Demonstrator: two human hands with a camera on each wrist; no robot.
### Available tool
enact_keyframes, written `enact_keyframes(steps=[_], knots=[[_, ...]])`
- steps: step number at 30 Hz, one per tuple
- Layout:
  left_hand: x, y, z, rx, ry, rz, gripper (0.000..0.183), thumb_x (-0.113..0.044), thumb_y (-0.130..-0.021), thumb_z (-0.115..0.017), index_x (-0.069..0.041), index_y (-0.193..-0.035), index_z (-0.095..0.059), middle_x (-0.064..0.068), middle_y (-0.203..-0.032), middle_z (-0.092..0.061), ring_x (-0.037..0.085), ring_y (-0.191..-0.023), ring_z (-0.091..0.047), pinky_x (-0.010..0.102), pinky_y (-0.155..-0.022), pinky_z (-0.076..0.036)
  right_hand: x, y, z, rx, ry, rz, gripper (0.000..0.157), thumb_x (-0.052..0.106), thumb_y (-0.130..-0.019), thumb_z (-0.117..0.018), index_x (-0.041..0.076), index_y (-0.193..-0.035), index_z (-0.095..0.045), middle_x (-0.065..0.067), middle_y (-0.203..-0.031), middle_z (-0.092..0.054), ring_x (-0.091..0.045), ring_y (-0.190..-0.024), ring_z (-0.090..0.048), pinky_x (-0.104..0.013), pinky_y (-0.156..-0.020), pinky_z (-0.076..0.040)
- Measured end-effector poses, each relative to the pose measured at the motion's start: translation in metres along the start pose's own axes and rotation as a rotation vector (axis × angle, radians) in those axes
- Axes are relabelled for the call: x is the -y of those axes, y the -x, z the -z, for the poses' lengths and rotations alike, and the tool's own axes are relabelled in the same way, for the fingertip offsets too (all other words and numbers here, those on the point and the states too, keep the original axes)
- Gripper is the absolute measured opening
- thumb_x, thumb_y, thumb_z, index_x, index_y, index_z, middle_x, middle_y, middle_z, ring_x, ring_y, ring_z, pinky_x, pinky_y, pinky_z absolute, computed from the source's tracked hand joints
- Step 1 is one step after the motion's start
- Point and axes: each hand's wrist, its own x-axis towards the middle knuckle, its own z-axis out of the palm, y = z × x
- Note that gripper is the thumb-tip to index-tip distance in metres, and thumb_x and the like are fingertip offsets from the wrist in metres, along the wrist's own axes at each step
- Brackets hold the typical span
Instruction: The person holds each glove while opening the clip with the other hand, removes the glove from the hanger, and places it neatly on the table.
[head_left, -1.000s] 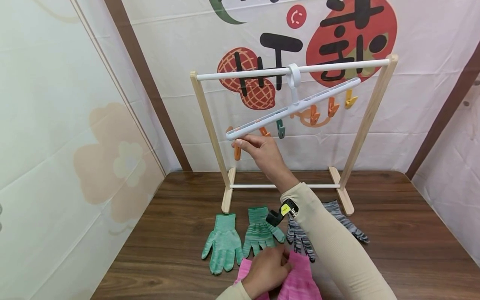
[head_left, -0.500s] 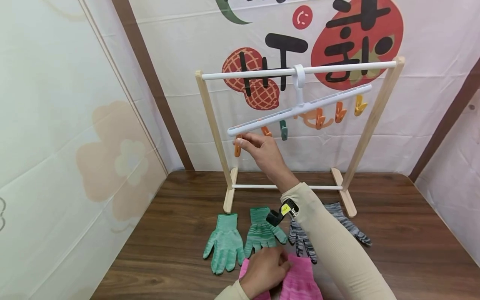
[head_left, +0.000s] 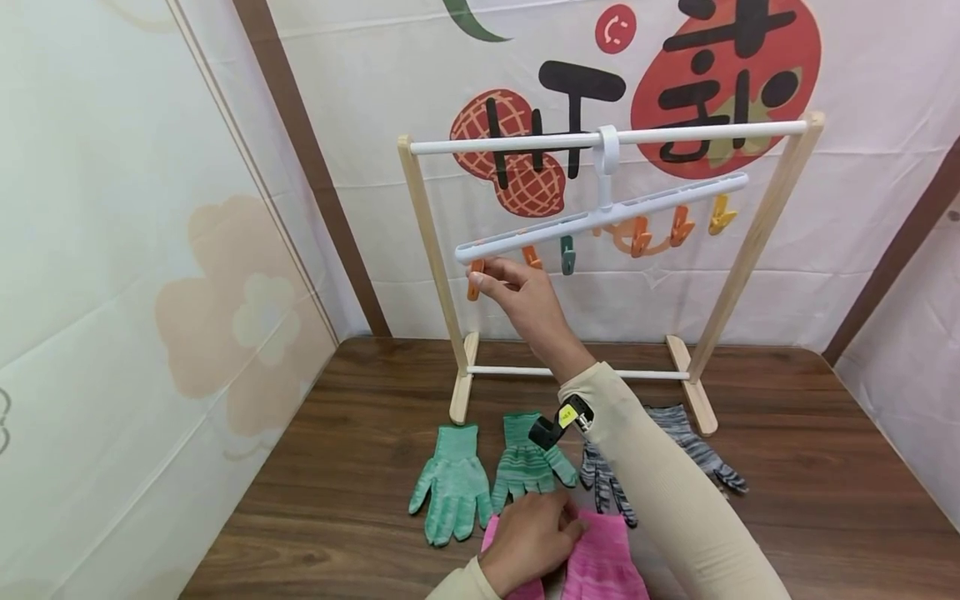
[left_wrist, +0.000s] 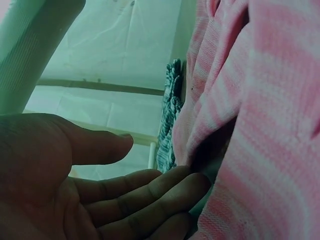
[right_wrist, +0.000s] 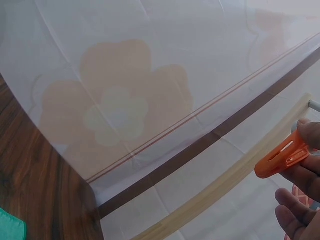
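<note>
In the head view my right hand (head_left: 528,304) pinches an orange clothespin (head_left: 474,280) between thumb and fingers, at the low left end of a white clip hanger (head_left: 540,232). The right wrist view shows that clothespin (right_wrist: 281,156) close up. The hanger tilts, its right end higher, and carries several more orange, green and yellow clips. Lower down, my left hand (head_left: 531,537) lies over the pink gloves (head_left: 603,554). Its fingers (left_wrist: 145,200) are loosely bent with the thumb apart, and the fingertips reach the pink knit (left_wrist: 270,125); whether they press it I cannot tell.
A wooden rack with a white top rod (head_left: 510,145) holds the hanger's hook. On the brown table (head_left: 300,517) lie a light green glove (head_left: 452,487), a striped green glove (head_left: 525,458) and grey-black gloves (head_left: 693,446), partly hidden by the right sleeve (head_left: 667,483).
The hanger has become less tilted: its left end has risen with my right hand and its right end has dropped. My left hand stays at the pink gloves. The head view has shifted slightly.
</note>
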Motion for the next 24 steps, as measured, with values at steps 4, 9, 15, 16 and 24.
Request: enact_keyframes(steps=[4, 9, 15, 16, 24], knots=[[0.0, -0.001, 0.002, -0.004, -0.008, 0.003, 0.013, -0.033, -0.094, -0.071, -0.021, -0.087, -0.07, -0.017, -0.066, -0.055, 0.002, -0.061, -0.051, 0.026, -0.052, -0.039, 0.0, -0.001, -0.001, -0.005, -0.008, -0.007, 0.041, 0.031, -0.098, -0.071, 0.011, -0.133, -0.068, -0.002, -0.118, -0.072, -0.016, -0.112, -0.063, -0.041, -0.102, -0.047], [0.0, -0.002, 0.004, -0.014, 0.001, 0.01, 0.016, -0.036, -0.094, -0.072, -0.022, -0.087, -0.07, -0.016, -0.065, -0.054, 0.004, -0.06, -0.05, 0.027, -0.052, -0.038, -0.001, 0.001, -0.003, -0.003, -0.011, -0.021, 0.044, 0.03, -0.097, -0.072, 0.01, -0.136, -0.065, -0.003, -0.122, -0.071, -0.017, -0.113, -0.063, -0.04, -0.1, -0.048], [0.0, -0.002, 0.005, -0.031, -0.007, -0.013, 0.017, -0.037, -0.094, -0.072, -0.022, -0.087, -0.071, -0.015, -0.065, -0.055, 0.004, -0.06, -0.05, 0.027, -0.052, -0.039, -0.003, 0.002, -0.003, 0.003, 0.02, -0.03, 0.045, 0.031, -0.097, -0.072, 0.01, -0.137, -0.065, -0.002, -0.123, -0.071, -0.017, -0.113, -0.063, -0.039, -0.099, -0.05], [0.0, -0.002, 0.006, -0.032, -0.01, -0.016, 0.017, -0.037, -0.094, -0.072, -0.022, -0.087, -0.071, -0.015, -0.065, -0.055, 0.004, -0.06, -0.05, 0.027, -0.052, -0.039, -0.003, 0.003, -0.002, 0.005, 0.025, -0.031, 0.045, 0.031, -0.097, -0.071, 0.01, -0.137, -0.065, -0.002, -0.123, -0.071, -0.017, -0.113, -0.063, -0.04, -0.099, -0.05], [0.0, -0.001, 0.011, -0.052, 0.024, -0.02, 0.016, -0.036, -0.095, -0.07, -0.021, -0.09, -0.072, -0.016, -0.068, -0.06, 0.001, -0.058, -0.052, 0.025, -0.05, -0.04, -0.007, 0.006, -0.001, 0.019, 0.046, -0.036, 0.045, 0.035, -0.097, -0.071, 0.012, -0.135, -0.066, 0.0, -0.124, -0.07, -0.016, -0.115, -0.063, -0.04, -0.099, -0.049]])
